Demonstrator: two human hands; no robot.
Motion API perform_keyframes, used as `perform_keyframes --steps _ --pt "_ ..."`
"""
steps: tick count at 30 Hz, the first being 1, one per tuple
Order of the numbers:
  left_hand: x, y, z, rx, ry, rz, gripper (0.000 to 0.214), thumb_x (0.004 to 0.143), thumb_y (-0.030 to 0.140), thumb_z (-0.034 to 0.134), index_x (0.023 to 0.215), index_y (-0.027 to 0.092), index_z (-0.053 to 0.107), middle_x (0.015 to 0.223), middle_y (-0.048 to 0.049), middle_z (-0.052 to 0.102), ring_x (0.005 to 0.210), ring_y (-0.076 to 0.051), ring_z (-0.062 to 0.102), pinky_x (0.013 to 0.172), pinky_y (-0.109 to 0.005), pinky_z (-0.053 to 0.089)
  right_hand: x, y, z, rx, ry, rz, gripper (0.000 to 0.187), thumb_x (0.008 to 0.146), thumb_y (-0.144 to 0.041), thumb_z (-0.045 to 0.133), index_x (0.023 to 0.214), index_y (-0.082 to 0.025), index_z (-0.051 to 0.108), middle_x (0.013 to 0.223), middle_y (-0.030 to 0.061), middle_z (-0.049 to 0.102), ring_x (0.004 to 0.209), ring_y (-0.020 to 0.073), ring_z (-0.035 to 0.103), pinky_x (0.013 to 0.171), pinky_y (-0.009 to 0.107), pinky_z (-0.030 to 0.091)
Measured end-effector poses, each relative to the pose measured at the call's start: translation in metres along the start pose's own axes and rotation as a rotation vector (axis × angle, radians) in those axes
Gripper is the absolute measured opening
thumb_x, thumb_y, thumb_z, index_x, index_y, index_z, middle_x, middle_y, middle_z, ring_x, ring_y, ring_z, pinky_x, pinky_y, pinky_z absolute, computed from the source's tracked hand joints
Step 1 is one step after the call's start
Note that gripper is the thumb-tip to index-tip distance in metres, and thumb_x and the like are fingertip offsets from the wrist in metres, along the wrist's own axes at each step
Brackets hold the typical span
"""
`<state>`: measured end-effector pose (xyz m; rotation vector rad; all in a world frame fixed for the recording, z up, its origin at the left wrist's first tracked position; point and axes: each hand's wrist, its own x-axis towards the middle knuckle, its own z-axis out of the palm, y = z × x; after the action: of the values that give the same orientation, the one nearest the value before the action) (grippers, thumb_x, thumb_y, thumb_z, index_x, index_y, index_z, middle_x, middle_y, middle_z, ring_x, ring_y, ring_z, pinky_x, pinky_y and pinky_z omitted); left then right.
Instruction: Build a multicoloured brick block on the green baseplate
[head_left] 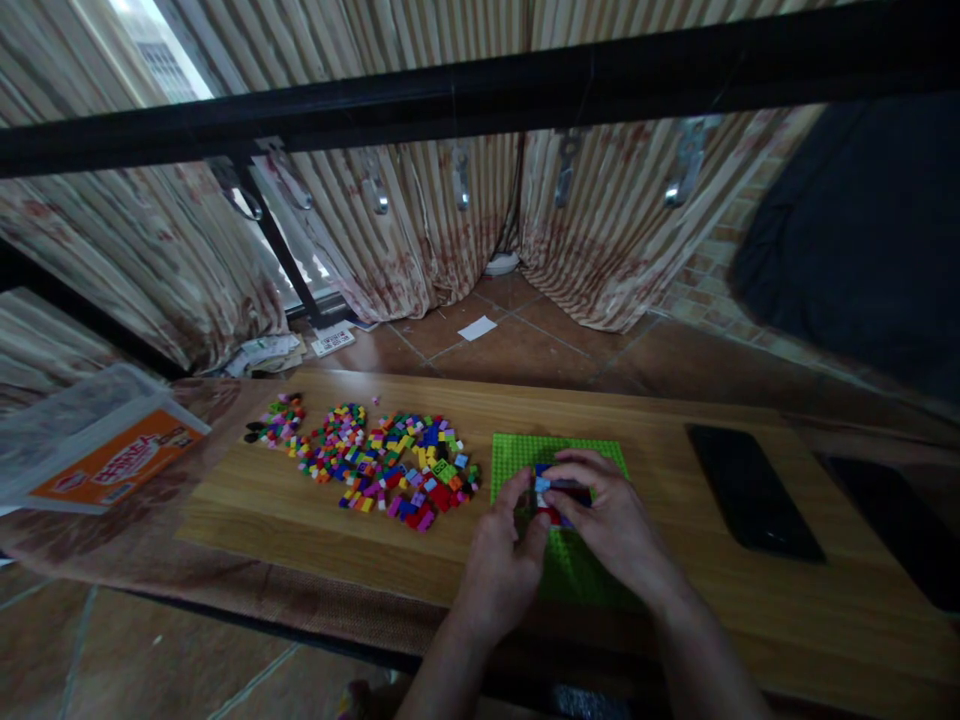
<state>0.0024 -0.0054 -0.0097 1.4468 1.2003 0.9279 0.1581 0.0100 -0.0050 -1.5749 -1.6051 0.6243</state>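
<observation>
A green studded baseplate [517, 452] lies on the wooden board, with a small cluster of blue, white and red toy bricks [541, 484] on it. My left hand [501, 560] is closed at the cluster's left side, thumb and index finger curled against the bricks. From the right, my right hand [615, 515] bends over the same cluster, its fingertips closed on the bricks. Fingers hide much of the cluster, so single bricks there are hard to make out. Left of the plate spreads a pile of loose, many-coloured toy bricks [409, 462].
Two dark phone-like slabs, a nearer one [754, 490] and a farther one [896, 525], lie on the right. A clear plastic tub [112, 440] with an orange label stands at the left. A black bar [450, 95] with metal hooks crosses above the wooden board [300, 530].
</observation>
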Motion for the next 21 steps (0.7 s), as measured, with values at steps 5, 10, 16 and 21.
perform_keyframes --steps 5,10,16,21 --pt "-0.003 0.003 0.001 0.036 0.008 0.005 0.049 0.089 0.024 0.053 0.137 0.018 0.049 0.138 -0.0118 0.056 0.125 -0.024 0.054 0.106 -0.041 0.043 0.0 0.0 0.002 0.047 0.044 0.005 0.013 0.077 -0.028 0.065 0.087 -0.026 0.073 0.109 0.0053 0.063 0.104 0.0228 0.059 0.095 0.045 0.046" --pt "-0.007 0.009 0.004 0.16 -0.007 0.005 0.052 0.09 0.025 0.048 0.141 0.015 0.045 0.14 -0.0143 0.054 0.129 -0.025 0.051 0.109 -0.042 0.04 0.0 0.0 0.002 0.074 0.047 0.029 0.015 0.076 -0.03 0.066 0.088 -0.026 0.072 0.109 0.0053 0.064 0.102 0.0229 0.061 0.094 0.045 0.047" --pt "-0.01 0.006 0.011 0.29 -0.011 0.11 0.056 0.091 0.024 0.042 0.146 0.014 0.036 0.143 -0.0157 0.05 0.133 -0.025 0.047 0.111 -0.041 0.037 0.001 0.003 0.002 0.104 0.073 0.062 0.023 0.08 -0.037 0.062 0.097 -0.024 0.071 0.111 0.0072 0.066 0.103 0.0238 0.061 0.092 0.045 0.049" --pt "-0.011 0.004 0.014 0.394 -0.019 0.13 0.057 0.092 0.022 0.037 0.147 0.008 0.032 0.144 -0.0202 0.048 0.133 -0.027 0.046 0.11 -0.043 0.038 0.002 0.008 0.006 0.067 0.064 0.132 0.031 0.08 -0.039 0.062 0.105 -0.022 0.069 0.11 0.0084 0.067 0.1 0.0246 0.063 0.091 0.046 0.048"
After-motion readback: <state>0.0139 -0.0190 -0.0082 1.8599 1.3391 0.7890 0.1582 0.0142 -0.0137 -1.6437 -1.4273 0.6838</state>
